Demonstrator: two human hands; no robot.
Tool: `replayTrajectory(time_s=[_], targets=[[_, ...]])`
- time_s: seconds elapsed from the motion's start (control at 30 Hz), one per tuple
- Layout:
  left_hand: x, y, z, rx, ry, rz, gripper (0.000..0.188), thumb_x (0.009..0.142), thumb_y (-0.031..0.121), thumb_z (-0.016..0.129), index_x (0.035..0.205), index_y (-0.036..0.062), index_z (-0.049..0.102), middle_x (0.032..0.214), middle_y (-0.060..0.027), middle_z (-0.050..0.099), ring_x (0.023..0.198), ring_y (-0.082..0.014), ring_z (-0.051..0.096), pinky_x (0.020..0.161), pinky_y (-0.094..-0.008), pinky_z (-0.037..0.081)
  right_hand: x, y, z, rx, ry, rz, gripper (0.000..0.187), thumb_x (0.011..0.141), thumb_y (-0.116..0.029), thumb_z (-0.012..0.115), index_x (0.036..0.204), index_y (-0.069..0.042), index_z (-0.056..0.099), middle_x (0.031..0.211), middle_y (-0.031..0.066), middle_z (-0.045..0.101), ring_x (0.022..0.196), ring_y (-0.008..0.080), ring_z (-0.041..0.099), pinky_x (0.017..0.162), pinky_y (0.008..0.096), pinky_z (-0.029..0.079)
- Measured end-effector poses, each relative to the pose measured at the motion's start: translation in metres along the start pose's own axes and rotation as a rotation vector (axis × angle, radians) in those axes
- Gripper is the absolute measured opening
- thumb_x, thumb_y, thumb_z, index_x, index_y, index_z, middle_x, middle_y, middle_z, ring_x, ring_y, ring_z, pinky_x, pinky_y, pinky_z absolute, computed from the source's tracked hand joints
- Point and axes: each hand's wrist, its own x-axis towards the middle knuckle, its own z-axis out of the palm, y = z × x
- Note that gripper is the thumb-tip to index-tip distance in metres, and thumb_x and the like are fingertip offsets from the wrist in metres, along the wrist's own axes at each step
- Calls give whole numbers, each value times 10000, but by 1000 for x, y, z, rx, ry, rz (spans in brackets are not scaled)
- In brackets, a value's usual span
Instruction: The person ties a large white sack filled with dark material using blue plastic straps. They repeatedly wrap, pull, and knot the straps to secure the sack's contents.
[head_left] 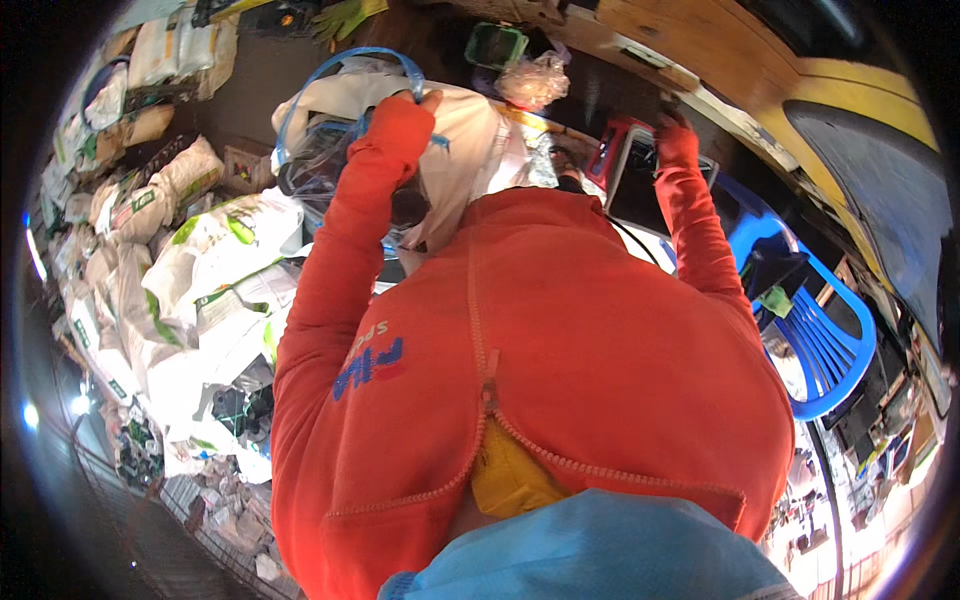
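Note:
My left hand (428, 102) is closed at the end of a blue band (345, 55), which arches over a large whitish sack (465, 130). Clear plastic with dark contents (325, 160) lies in the sack's opening, below my left forearm. My right hand (672, 118) is in shadow, beside a dark tray-like thing (635, 185) with a pale edge. A red-framed object (605, 150) leans against that thing's left side. The fingers of my right hand are too dark to make out. Both arms wear orange-red sleeves.
Piled white sacks with green print (235, 235) fill the left side. A blue plastic chair (825, 340) stands at the right, near a yellow-edged panel (870, 95). At the far side lie a green-rimmed container (495, 45), a crumpled clear plastic bag (535, 80) and a yellow-green glove (345, 18).

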Motion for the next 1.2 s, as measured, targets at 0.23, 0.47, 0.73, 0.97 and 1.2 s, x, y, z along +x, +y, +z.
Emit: replayTrajectory(time_s=[0.23,0.47,0.73,0.97,1.2], targets=[[10,-16,20,-85,25,-33,475,793,416,462,831,-49,549,805,-270,555,815,-412,521,702,-419,420,30,149,37,447,369,473,300,844,-275,402,897,-36,575,667,69,576,589,228,554,509,341,414],[-10,-6,3,472,57,151,319,821,179,424,1112,57,476,801,-197,556,668,-340,564,552,-418,445,40,49,-12,503,267,810,423,752,-304,550,1022,20,513,917,137,591,848,242,554,709,324,426],[-90,35,-64,77,228,91,294,845,264,409,880,5,545,710,-199,567,680,-298,574,552,-414,426,44,-272,-141,372,99,-1307,509,694,-79,591,1167,-59,404,1096,178,486,1048,300,451,924,377,312],[-154,-42,-77,-520,355,480,199,811,236,489,807,40,525,604,-115,544,634,-276,564,530,-347,440,65,-319,-219,683,-810,-1255,94,772,-61,539,837,-7,579,792,80,591,694,148,560,606,244,436],[-216,-78,-15,-1877,703,23,272,833,229,498,630,52,459,543,24,347,482,-88,304,449,-218,246,158,-281,-274,792,-1030,-1510,117,774,-27,462,846,-5,552,752,115,576,544,171,469,496,296,389]])
